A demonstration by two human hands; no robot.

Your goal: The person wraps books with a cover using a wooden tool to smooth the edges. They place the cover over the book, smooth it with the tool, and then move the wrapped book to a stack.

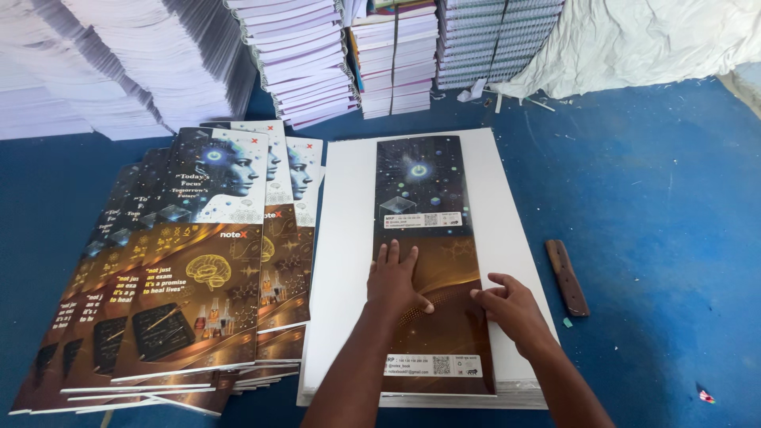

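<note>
- One printed cover strip [428,261], dark above and brown below, lies lengthwise on top of one stack of white sheets [345,261] on the blue floor [658,206]
- Left hand [399,281] lies flat on the strip, fingers together and stretched out
- Right hand [511,305] pinches the strip's right edge, fingers curled and closed on it
- One fanned pile of printed covers [190,261] lies just left of the white stack; how many cannot be told
- One brown wooden tool [567,277] lies to the right
- About five tall stacks of notebooks [309,55] stand behind
</note>
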